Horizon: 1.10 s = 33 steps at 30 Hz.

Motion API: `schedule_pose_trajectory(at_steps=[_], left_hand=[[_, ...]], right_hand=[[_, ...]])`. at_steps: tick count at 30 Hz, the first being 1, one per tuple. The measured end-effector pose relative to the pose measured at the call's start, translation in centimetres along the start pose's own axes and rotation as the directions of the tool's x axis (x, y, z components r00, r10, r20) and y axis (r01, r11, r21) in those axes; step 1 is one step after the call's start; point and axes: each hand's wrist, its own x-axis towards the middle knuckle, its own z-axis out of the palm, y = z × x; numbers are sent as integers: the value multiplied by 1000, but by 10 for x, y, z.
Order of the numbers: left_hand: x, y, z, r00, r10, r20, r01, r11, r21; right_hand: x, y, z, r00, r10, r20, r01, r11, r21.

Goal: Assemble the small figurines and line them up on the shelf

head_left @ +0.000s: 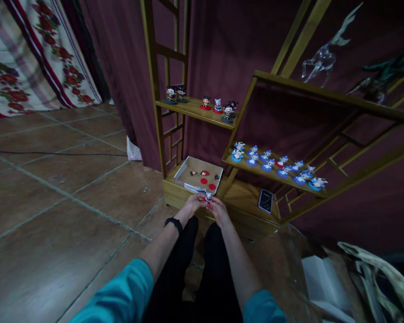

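Observation:
A small white-headed figurine [208,196] on a red base is pinched between my left hand [195,202] and my right hand [217,209], in front of the box. Fingers of both hands close on it from either side. Just beyond them, a shallow white cardboard box [181,174] rests on the lowest shelf. Inside lie a few small dark and red figurine parts [204,173] and two loose red discs, the nearer red disc [212,186] by the box's front edge.
Several figurines [217,106] stand on the upper left shelf [191,107]. Rows of blue-based figurines [268,165] fill the middle right shelf. A phone [265,200] lies on the bottom shelf. Above stands a clear deer ornament [323,58]. A white box [326,282] sits on the floor at right.

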Motion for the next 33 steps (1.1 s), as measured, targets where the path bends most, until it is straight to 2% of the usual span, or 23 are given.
schedule_pose_trajectory(at_steps=[8,12,23,29,33], left_hand=[[-5,5,3,1000,-7,-22,7,1000,-18],[-9,9,5,997,-73,-25,70,993,-94],[-6,11,3,976,-137,-171,115,985,-128],[-8,14,1,980,-184,-74,173,976,-129],[-11,17,-1,974,-223,-30,216,966,-144]], right_hand=[[2,4,-1,999,-26,-19,26,999,21],[1,5,-2,999,-32,-41,33,999,26],[-2,5,0,996,-67,-58,65,997,-35],[-10,2,4,985,-175,15,175,984,-38],[-13,0,6,979,-204,32,205,977,-60]])
